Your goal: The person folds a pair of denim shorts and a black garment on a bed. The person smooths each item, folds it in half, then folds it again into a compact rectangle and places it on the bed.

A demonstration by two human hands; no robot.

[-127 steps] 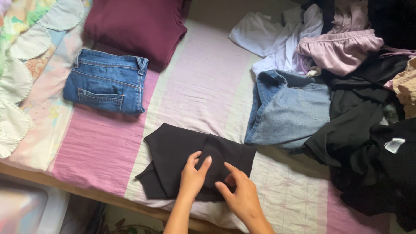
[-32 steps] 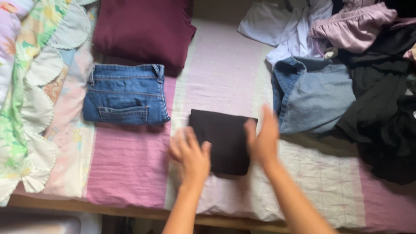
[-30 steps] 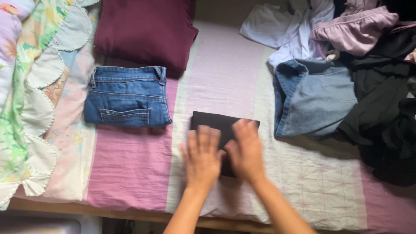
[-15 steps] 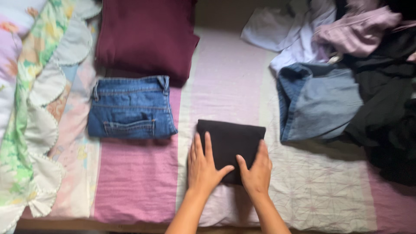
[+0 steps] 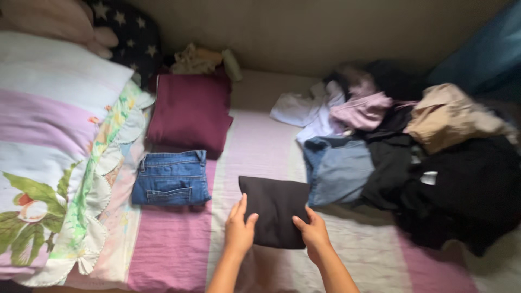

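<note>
Both grips pinch the folded black garment (image 5: 274, 210) at its near corners, left hand (image 5: 239, 230), right hand (image 5: 311, 233); lift unevenly and the fold probably flops open onto the bed (image 5: 173, 244).

Both hands on folded black garment (image 5: 274, 209) (bedtop)

Two hands (image 5: 240, 230), three folded garments (image 5: 274, 209), one unfolded clothes heap (image 5: 412, 157), one pillow (image 5: 49, 108).
</note>
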